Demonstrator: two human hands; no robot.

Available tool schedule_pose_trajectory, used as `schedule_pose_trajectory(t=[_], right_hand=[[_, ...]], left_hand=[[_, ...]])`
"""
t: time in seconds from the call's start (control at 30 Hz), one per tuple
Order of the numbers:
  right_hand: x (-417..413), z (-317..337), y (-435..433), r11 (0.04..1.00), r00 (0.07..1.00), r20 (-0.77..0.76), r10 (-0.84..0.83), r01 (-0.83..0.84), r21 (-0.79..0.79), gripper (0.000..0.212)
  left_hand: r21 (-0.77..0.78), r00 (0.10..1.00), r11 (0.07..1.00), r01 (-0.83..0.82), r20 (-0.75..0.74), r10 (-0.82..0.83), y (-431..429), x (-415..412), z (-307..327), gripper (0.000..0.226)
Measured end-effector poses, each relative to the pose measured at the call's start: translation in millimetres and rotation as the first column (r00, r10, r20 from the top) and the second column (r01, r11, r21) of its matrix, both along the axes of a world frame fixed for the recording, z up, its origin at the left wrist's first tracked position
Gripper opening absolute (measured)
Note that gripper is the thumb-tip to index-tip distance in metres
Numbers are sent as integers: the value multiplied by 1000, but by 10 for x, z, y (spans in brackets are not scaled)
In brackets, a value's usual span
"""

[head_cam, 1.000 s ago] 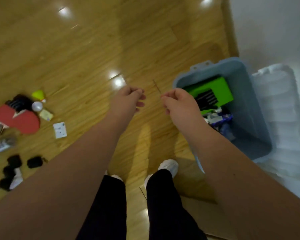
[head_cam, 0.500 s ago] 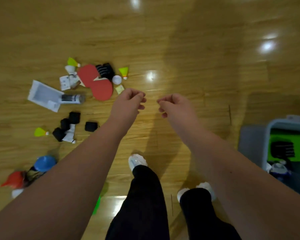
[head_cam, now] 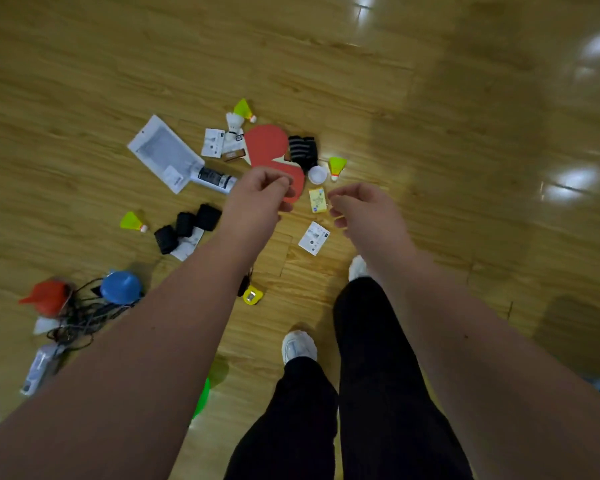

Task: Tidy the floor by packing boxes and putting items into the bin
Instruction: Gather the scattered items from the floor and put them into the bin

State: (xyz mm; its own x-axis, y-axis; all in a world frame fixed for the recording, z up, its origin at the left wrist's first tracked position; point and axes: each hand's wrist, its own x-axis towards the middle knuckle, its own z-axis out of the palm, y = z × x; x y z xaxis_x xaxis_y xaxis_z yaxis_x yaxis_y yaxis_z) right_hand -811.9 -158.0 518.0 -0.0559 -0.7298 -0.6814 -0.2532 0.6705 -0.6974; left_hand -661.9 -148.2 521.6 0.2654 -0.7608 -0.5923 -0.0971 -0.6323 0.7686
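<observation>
My left hand (head_cam: pixel 257 195) and my right hand (head_cam: pixel 364 211) hang side by side over a scatter of items on the wooden floor, fingers loosely curled, nothing in either. Under the left hand lie red table-tennis paddles (head_cam: pixel 267 147). Next to them are black striped gloves (head_cam: pixel 303 152), a white ball (head_cam: pixel 317 174), yellow-green shuttlecocks (head_cam: pixel 336 166), a small yellow pack (head_cam: pixel 317 200) and a white card (head_cam: pixel 313 238). The bin is out of view.
A white flat package (head_cam: pixel 163 154), a black-and-white tube (head_cam: pixel 213 178), black pouches (head_cam: pixel 184 226), a blue cap (head_cam: pixel 120 287), a red cone (head_cam: pixel 47 297), tangled black cords (head_cam: pixel 80 320) and a yellow gadget (head_cam: pixel 252 295) lie to the left. My legs and white shoes (head_cam: pixel 298 346) stand below.
The view has swung left, away from the blue bin and onto the scattered items. Both hands stay curled and held out in front, now over the paddles.
</observation>
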Motion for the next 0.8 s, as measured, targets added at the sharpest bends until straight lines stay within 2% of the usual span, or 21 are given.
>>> schedule_pose_trajectory(t=[0.23, 0.43, 0.63, 0.8], right_hand=[[309, -191, -869, 996, 998, 9, 69, -70, 50, 17], [400, -439, -1838, 982, 984, 24, 177, -178, 60, 16], [335, -1148, -2411, 964, 963, -70, 261, -256, 68, 18], [324, -2020, -2720, 966, 956, -149, 253, -241, 93, 8]], left_hand=[[37, 991, 992, -119, 63, 116, -684, 424, -191, 18], [86, 986, 984, -157, 76, 151, -1501, 437, -556, 14], [199, 993, 974, -107, 62, 96, -2039, 353, -1264, 8], [314, 989, 946, -82, 146, 37, -2249, 439, -2075, 8]])
